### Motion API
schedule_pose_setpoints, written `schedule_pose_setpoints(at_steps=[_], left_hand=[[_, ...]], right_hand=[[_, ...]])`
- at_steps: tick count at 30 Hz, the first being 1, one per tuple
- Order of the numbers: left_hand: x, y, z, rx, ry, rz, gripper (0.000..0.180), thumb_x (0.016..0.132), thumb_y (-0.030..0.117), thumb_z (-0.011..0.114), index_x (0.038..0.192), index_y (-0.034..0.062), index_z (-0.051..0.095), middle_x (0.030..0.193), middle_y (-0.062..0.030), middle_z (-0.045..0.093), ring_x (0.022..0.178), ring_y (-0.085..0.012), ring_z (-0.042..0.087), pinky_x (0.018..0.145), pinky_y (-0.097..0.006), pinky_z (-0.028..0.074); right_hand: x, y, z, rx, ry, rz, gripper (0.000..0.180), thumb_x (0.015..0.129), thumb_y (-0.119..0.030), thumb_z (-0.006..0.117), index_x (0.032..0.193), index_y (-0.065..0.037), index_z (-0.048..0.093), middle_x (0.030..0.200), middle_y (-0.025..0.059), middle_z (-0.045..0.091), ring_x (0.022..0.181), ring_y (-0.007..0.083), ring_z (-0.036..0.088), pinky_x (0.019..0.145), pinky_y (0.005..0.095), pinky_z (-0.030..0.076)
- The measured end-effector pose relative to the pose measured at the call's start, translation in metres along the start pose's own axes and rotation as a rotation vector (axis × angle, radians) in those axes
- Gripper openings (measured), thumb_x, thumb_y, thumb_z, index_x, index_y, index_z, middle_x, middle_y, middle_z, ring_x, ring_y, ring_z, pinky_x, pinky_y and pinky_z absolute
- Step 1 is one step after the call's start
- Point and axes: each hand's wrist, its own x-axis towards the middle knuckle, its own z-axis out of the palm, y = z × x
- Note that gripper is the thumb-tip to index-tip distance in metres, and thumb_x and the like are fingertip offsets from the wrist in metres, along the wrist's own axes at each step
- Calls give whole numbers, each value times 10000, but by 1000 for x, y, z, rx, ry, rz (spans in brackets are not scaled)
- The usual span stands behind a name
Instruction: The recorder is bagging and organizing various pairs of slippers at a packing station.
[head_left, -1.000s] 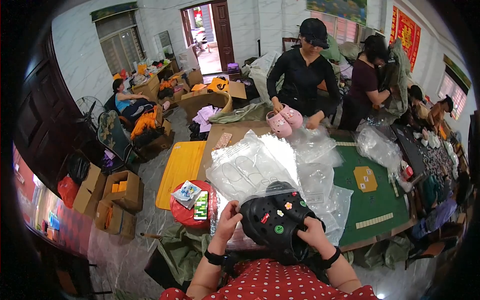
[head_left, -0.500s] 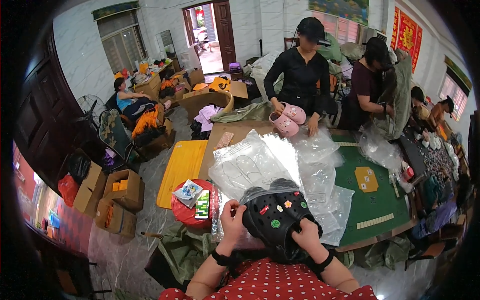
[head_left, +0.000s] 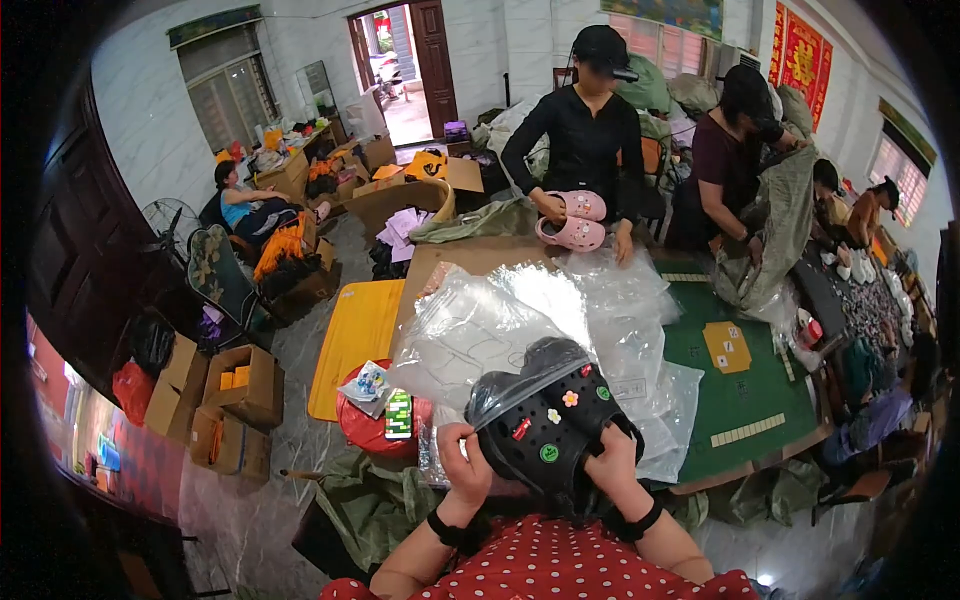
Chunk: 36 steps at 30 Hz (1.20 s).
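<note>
A pair of black clogs with colourful charms is in front of me, toes pointing away. My right hand grips it, fingers inside the right clog's foot opening. A clear plastic bag lies beyond the clogs, and its mouth covers their toes. At the left clog's side, my left hand pinches the edge of the bag, fingertips close against the shoe. The heels are partly hidden near my red dotted top.
More clear bags cover the table's middle. To the left are a phone on a red stool and a yellow board. Across the table, a person in black holds pink clogs; another handles a large sack.
The bag's mouth has come further over the clogs' toes, mostly on the left. My left hand has moved slightly down and left. Across the table, the pink clogs have turned.
</note>
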Motion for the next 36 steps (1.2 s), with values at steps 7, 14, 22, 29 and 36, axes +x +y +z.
schedule_pose_setpoints(at_steps=[7, 14, 22, 29, 36], left_hand=[[22, -27, 9, 21, -82, 30, 120, 861, -33, 569, 976, -2, 551, 870, -161, 590, 794, -341, 588, 689, -385, 477], [40, -42, -12, 94, -452, 214, 242, 855, -27, 601, 1092, 4, 564, 914, -162, 631, 842, -340, 617, 739, -403, 504], [-2, -20, -2, 126, -223, 131, 257, 804, -59, 598, 1050, 15, 604, 830, -153, 605, 721, -315, 586, 654, -395, 465], [35, -52, -2, -26, -261, -149, 165, 881, 8, 553, 1027, 25, 628, 941, -128, 634, 883, -270, 610, 750, -347, 485], [36, -102, -13, -493, -327, -598, 171, 936, 65, 575, 1085, 5, 633, 980, -19, 619, 901, -91, 561, 788, -237, 454]], right_hand=[[1, 3, 9, -42, 17, 44, 372, 636, -63, 666, 1007, -39, 661, 995, 191, 645, 863, 407, 623, 738, 435, 520], [1, 24, 17, -73, 61, 116, 280, 614, -94, 694, 881, -17, 652, 844, 190, 605, 791, 417, 599, 666, 455, 491], [10, 28, 11, -92, 105, 142, 246, 599, -90, 676, 824, -4, 624, 821, 181, 589, 793, 417, 583, 685, 460, 476], [-10, -8, 31, -132, -165, 178, 349, 727, -211, 707, 953, 15, 567, 863, 235, 582, 806, 431, 604, 713, 486, 500], [-14, -32, 17, 90, -775, 6, 588, 855, -342, 690, 1144, 97, 427, 1011, 299, 543, 872, 423, 615, 737, 458, 527]])
